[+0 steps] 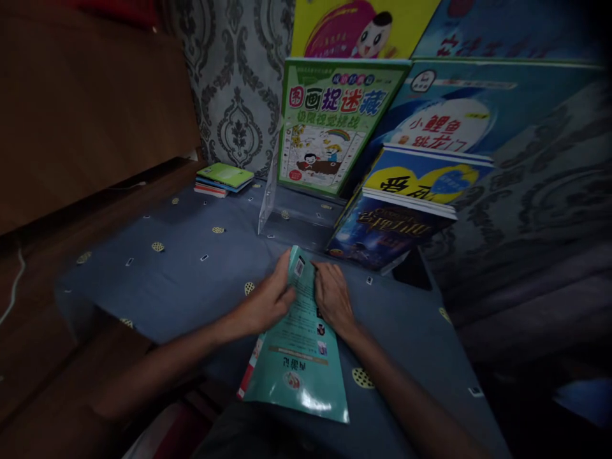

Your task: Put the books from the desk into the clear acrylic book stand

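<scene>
A teal paperback book [301, 357] with a glossy cover lies tilted between my hands, its printing upside down to me and a barcode at its far end. My left hand [273, 296] grips its left edge, thumb on the cover. On the opposite edge, my right hand [333, 296] is closed with fingers bent around the side. The book's near end reaches over the table's front edge toward my lap. Just beyond my hands stands a clear acrylic book stand [296, 226], with a green picture book [329, 127] propped upright behind it.
Dark-covered books [382, 233] and blue-and-yellow books [425, 178] lean in rows at the right. Larger picture books [454, 108] rise behind them. A small stack of books [224, 175] lies at the back left on the grey-blue tablecloth [182, 268]. A patterned wall [239, 89] closes off the back.
</scene>
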Tool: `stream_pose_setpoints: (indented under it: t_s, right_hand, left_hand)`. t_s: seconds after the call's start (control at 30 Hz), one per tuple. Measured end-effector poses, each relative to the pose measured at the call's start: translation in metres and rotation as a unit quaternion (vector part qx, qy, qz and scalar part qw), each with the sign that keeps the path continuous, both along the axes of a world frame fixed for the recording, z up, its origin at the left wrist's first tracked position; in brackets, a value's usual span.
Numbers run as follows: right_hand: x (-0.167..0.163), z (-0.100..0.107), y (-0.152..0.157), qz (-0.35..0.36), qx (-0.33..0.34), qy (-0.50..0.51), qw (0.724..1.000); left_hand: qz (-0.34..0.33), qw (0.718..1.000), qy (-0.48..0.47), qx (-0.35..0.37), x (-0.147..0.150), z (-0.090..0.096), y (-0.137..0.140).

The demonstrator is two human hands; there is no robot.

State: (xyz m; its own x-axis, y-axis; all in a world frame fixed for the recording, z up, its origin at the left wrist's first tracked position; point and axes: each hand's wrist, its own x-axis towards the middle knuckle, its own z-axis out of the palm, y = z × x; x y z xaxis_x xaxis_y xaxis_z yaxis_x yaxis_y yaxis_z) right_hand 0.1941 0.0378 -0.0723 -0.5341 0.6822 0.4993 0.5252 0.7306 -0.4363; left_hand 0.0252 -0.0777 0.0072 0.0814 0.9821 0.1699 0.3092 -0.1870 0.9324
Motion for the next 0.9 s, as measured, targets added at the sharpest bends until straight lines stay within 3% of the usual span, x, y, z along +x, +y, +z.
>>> stream_pose_setpoints:
  t_s: [0.23, 0.33, 0.47, 0.53, 0.63, 0.73, 0.9]
  right_hand:
    - [0.000, -0.010, 0.011, -0.045, -0.027, 0.058, 0.997]
    - [0.001, -0.015, 0.018, -0.059, -0.059, 0.080, 0.993]
    - [0.001, -0.006, 0.014, -0.070, -0.056, 0.061, 0.994]
    - [-0.001, 0.005, 0.004, -0.049, -0.022, 0.025, 0.998]
    - [-0.006, 0.017, -0.015, 0.059, 0.024, -0.043, 0.997]
    - [-0.014, 0.016, -0.029, 0.151, 0.014, -0.105, 0.983]
    - [-0.016, 0.003, -0.034, 0.124, -0.028, -0.138, 0.982]
  left_hand:
    - [0.033, 0.998, 0.055, -0.020, -0.033, -0.033, 0.026]
    - [0.067, 0.981, 0.178, -0.034, -0.046, -0.054, 0.037]
    - [0.108, 0.937, 0.333, 0.009, -0.045, -0.073, 0.039]
    - [0.103, 0.920, 0.375, 0.044, -0.041, -0.077, 0.037]
    - [0.092, 0.904, 0.409, 0.081, -0.036, -0.078, 0.035]
    - [0.090, 0.897, 0.424, 0.089, -0.035, -0.075, 0.034]
    - [0.095, 0.888, 0.443, 0.081, -0.033, -0.073, 0.034]
